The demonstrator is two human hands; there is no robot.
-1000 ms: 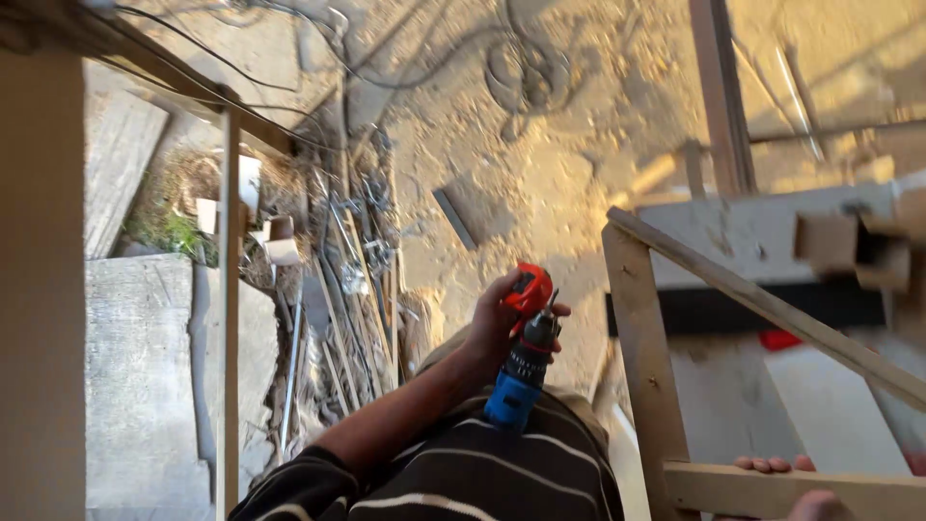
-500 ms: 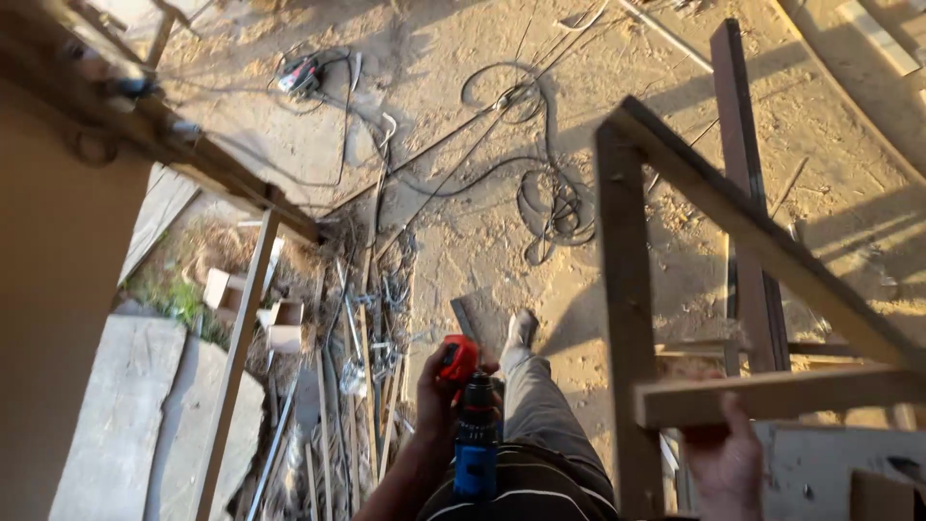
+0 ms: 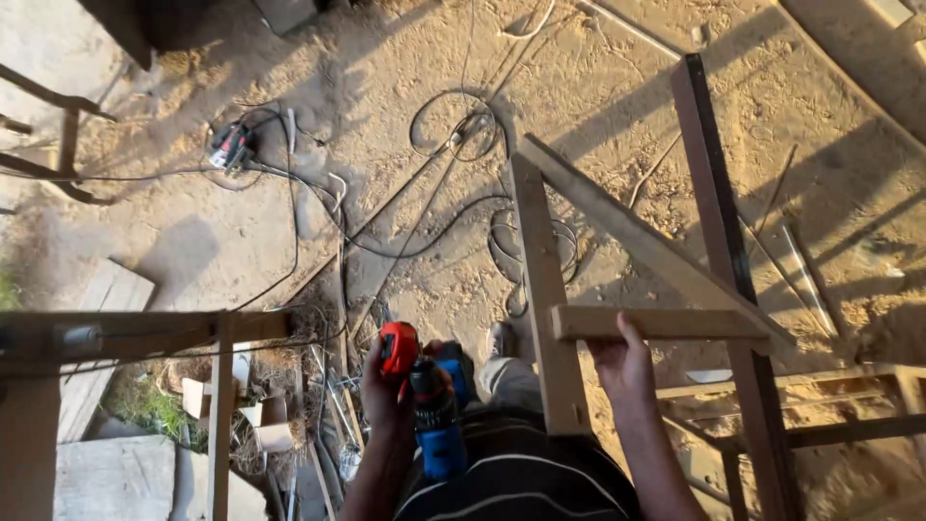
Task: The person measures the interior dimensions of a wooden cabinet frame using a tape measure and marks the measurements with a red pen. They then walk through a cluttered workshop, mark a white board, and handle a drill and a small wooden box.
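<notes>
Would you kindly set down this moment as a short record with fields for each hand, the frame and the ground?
Left hand: left hand grips a red and blue cordless drill, held close to the body.
Right hand: right hand grasps a short horizontal wooden crosspiece.
Frame: crosspiece sits against an upright wooden post, with a diagonal brace above it.
Ground: sandy dirt with tangled black cables and another power tool.

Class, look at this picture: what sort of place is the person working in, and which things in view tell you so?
Probably an outdoor building or carpentry site: sandy ground strewn with cables, a rough wooden frame held by the right hand, and a cordless drill in the left hand.
</notes>
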